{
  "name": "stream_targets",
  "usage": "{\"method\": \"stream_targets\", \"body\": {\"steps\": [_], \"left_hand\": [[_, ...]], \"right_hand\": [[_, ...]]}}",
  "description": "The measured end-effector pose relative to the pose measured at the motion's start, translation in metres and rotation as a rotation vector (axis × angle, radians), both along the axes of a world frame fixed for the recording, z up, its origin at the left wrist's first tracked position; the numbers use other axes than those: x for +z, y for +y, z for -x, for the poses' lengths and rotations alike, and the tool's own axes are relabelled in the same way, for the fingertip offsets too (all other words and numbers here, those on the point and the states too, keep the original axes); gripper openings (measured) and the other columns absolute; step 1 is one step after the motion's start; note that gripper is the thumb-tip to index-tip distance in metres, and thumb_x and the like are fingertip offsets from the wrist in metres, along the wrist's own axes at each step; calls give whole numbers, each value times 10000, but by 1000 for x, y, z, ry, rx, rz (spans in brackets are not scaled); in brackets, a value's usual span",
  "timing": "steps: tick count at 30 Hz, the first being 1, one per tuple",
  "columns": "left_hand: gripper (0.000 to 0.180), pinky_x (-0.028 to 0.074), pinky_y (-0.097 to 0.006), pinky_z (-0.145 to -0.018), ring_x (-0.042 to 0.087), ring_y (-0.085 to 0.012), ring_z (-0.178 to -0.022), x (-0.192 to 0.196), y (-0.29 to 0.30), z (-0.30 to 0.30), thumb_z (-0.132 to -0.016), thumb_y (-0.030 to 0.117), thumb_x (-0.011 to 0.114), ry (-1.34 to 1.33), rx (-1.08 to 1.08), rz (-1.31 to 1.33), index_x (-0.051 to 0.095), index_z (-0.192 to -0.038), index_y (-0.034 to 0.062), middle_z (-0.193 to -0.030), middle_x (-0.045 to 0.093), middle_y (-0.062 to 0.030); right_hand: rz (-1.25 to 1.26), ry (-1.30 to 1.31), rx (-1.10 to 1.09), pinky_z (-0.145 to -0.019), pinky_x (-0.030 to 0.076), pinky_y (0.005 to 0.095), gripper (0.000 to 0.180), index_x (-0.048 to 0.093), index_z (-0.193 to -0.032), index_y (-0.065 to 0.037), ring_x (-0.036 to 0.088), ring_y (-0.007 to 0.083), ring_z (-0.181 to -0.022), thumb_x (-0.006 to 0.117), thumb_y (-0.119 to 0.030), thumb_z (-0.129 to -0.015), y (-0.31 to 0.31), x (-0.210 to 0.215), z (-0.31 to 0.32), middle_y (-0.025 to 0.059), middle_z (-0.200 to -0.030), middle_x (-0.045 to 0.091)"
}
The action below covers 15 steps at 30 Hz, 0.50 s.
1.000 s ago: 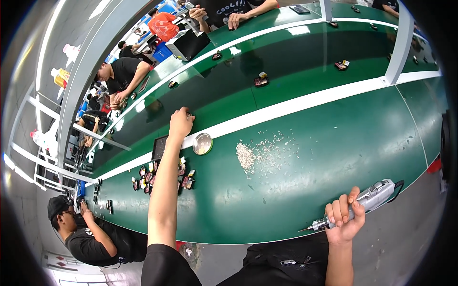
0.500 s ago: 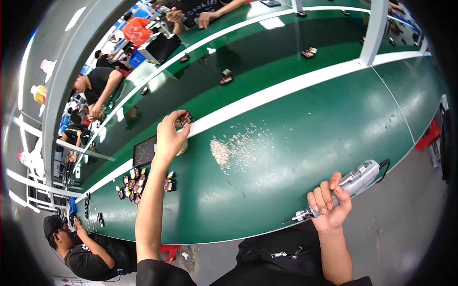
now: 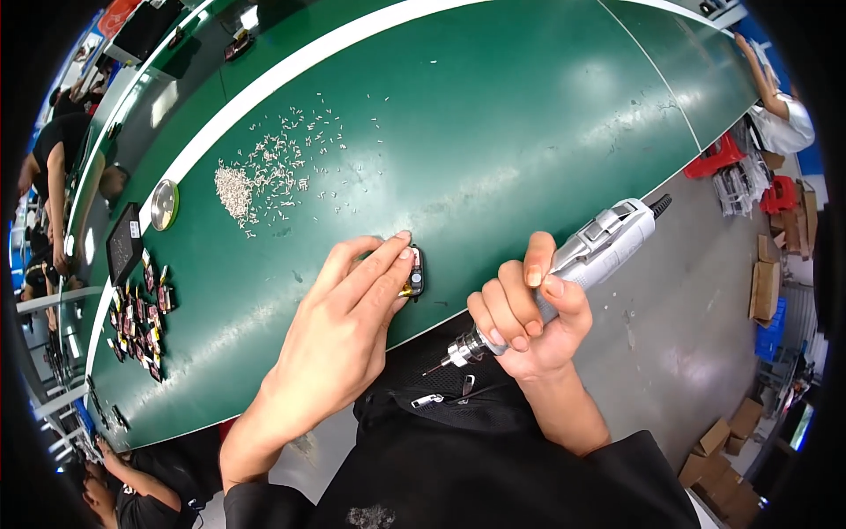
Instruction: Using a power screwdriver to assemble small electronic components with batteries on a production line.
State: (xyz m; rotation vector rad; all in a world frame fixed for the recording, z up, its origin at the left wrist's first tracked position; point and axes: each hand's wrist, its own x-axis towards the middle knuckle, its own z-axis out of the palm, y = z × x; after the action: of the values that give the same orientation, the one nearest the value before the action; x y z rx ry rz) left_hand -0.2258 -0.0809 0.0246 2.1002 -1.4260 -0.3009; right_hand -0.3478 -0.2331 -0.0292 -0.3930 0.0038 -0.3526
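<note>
While the left hand (image 3: 339,322) lies over one small unit (image 3: 417,279), the right hand (image 3: 538,317) wraps a driver (image 3: 604,240) in the head view. Unit: black, oblong, rounded ends, a round grey spot and some yellow on its face, partly covered by fingers; it sits on the green table (image 3: 493,132) by the near edge. Left fingers almost straight and together, tips on the unit; thumb hidden, so cannot tell whether they pinch it. Right fingers curled closed on the driver, a silver-grey body with a metal nose; thin bit points down and left.

Writing: a white label on the black tray (image 3: 125,247), too small to read.

Counts: one driver, one tray, one round dish (image 3: 165,204), one heap of pale slivers (image 3: 233,192) with strays to its right. Cluster (image 3: 137,319) of similar units beside the tray: overlapping, more than ten, exact count unclear.
</note>
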Motion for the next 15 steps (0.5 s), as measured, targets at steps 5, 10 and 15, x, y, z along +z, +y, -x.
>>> {"method": "stream_targets", "body": {"steps": [5,10,15], "left_hand": [[314,522,-370,-789,572,-305,-993,-10,-4,3,-714,-70,647,-124,24,44,611,-1025,-88,-1103,613,-161],[327,546,-336,-686,595,-264,-927,-20,-6,6,-656,-45,657,-254,34,63,618,-979,-77,-1044,620,-140],[307,546,-318,-617,599,-249,-855,-27,-9,7,-641,-33,654,-332,4,132,614,-942,-81,-994,618,-151]], "right_hand": [[-50,9,68,-501,400,293,79,474,-901,-88,393,113,-412,461,-166,-908,18,5,7,-9,-517,393],[-20,114,87,-496,396,300,68,478,-907,-88,383,112,-392,450,-149,-894,40,5,11,-4,-510,387],[-100,240,4,-462,362,290,35,480,-916,-43,412,135,-451,482,-73,-897,50,5,10,24,-536,407]]}}
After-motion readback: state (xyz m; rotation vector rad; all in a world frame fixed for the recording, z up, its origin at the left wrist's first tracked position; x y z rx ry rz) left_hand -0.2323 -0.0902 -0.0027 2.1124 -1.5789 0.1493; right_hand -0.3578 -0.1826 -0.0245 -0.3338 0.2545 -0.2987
